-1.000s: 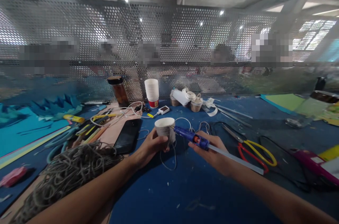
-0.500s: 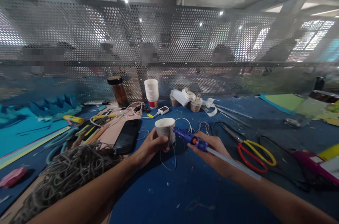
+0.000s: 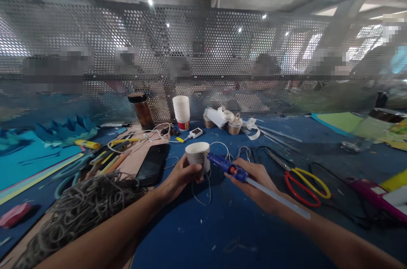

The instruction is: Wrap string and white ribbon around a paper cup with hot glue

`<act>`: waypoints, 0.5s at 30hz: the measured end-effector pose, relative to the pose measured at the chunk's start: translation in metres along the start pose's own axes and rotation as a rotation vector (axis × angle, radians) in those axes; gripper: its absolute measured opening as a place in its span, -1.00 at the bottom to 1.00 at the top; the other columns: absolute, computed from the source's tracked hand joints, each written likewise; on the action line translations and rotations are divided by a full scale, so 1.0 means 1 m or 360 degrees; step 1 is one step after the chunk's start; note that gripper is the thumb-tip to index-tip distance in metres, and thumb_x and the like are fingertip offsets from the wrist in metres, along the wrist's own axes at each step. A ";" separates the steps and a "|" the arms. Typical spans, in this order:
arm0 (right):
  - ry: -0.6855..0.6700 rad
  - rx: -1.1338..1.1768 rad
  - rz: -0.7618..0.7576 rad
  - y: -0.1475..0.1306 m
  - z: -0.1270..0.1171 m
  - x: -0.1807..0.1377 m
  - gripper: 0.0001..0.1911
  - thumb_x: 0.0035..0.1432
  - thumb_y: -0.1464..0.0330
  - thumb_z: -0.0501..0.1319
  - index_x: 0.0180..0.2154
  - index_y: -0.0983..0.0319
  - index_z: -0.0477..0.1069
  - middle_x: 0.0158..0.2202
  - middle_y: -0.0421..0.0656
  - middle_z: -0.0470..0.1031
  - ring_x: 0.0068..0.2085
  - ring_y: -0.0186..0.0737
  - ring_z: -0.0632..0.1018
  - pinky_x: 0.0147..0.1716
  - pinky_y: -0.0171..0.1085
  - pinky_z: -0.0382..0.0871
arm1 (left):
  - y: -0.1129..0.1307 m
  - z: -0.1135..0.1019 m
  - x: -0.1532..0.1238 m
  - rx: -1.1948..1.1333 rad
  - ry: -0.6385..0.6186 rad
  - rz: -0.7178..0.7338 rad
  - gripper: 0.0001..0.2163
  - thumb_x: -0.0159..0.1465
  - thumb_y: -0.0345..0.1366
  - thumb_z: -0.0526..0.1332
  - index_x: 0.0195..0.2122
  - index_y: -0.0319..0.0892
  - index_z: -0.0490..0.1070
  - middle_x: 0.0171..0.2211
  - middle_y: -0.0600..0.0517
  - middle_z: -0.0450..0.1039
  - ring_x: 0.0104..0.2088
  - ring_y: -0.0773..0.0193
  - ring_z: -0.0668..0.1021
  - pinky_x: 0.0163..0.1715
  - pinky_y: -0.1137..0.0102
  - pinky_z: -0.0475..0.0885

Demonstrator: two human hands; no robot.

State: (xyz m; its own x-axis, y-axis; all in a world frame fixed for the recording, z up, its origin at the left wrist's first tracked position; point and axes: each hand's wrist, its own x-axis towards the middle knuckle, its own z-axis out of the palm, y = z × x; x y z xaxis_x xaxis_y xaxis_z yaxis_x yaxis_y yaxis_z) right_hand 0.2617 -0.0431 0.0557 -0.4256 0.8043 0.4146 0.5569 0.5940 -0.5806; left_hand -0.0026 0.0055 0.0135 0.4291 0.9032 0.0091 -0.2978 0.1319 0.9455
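My left hand (image 3: 178, 177) is wrapped round a white paper cup (image 3: 197, 156) held just above the blue table (image 3: 229, 226). My right hand (image 3: 256, 182) grips a blue glue gun (image 3: 227, 166) with a clear glue stick (image 3: 276, 198) poking out of its back. The gun's nozzle touches the cup's right side near the rim. A thin grey cord (image 3: 203, 192) hangs in a loop below the cup.
A black phone (image 3: 153, 164) and a heap of grey cord (image 3: 79, 205) lie to the left. Red-and-yellow scissors (image 3: 303, 180) lie to the right. A stack of paper cups (image 3: 181, 112), a brown jar (image 3: 142, 110) and small cups stand by the perforated metal screen (image 3: 203, 53). People sit behind it.
Both hands have stayed almost where they were. The glue stick at the gun's back looks a little shorter, and the view has shifted slightly.
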 end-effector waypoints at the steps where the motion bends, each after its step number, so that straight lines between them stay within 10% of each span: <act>1: 0.0001 -0.0002 -0.0001 0.000 0.000 0.000 -0.87 0.38 0.26 0.19 -0.23 0.17 0.39 -0.37 -0.24 0.48 -0.43 -0.34 0.41 -0.42 -0.33 0.18 | -0.001 -0.001 0.000 -0.0003 -0.0003 0.0005 -0.52 0.22 -0.22 0.41 0.12 -0.16 0.34 -0.22 -0.05 0.52 -0.42 0.29 0.54 -0.42 0.38 0.41; 15: -0.0007 -0.0016 0.0049 0.000 -0.001 0.000 -0.84 0.39 0.24 0.17 -0.24 0.16 0.38 -0.39 -0.24 0.47 -0.44 -0.33 0.39 -0.42 -0.30 0.18 | 0.001 0.000 0.000 -0.0015 -0.0006 0.0013 -0.51 0.19 -0.23 0.42 0.11 -0.16 0.35 -0.24 -0.01 0.50 -0.43 0.32 0.53 -0.43 0.39 0.39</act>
State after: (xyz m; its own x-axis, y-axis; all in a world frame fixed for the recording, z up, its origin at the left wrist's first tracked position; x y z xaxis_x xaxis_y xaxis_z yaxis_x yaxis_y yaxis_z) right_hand 0.2625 -0.0427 0.0565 -0.4110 0.8223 0.3935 0.5770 0.5689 -0.5860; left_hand -0.0022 0.0058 0.0144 0.4297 0.9028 0.0177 -0.3091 0.1287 0.9423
